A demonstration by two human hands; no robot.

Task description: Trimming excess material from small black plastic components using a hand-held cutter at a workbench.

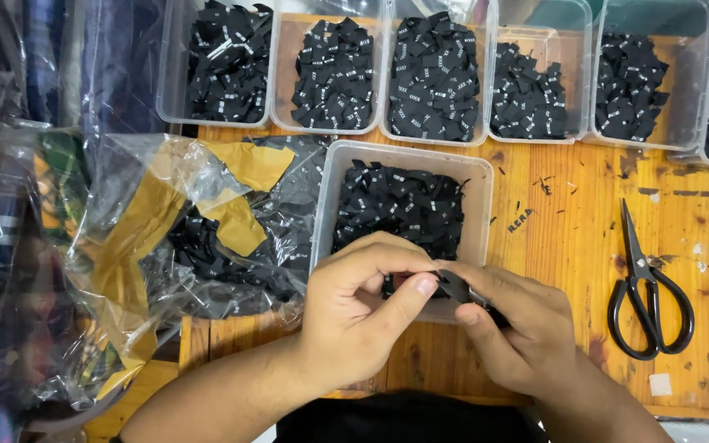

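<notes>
Over on the far left I've got a heap of crinkly clear plastic bags (125, 246) with yellow-brown paper strips and more black bits inside, spilling over the edge of the wooden counter (568, 238). Behind that, a stack of dark folded fabric (84, 57) sits in the top left corner.

Moving right, the left hand (354, 316) is curled in, thumb and forefinger pinching a small black woven label (453, 285). It meets the right hand (519, 328) right at the middle, and that one is also nipping the same label from the other side, fingers bent and pressed close. So both hands are closed on that one little tag, held just over the near rim of the clear plastic tub (326, 205) in front of me. That tub is packed with more black labels with tiny white print.

Along the back edge there's a row of clear tubs (486, 131), side by side, each one loaded with the same kind of black labels.

Further right the counter is scuffed, with a few thread scraps and dark specks on it. Black-handled scissors (646, 287) lie flat there, blades shut and pointing away from me, well apart from the right hand.
</notes>
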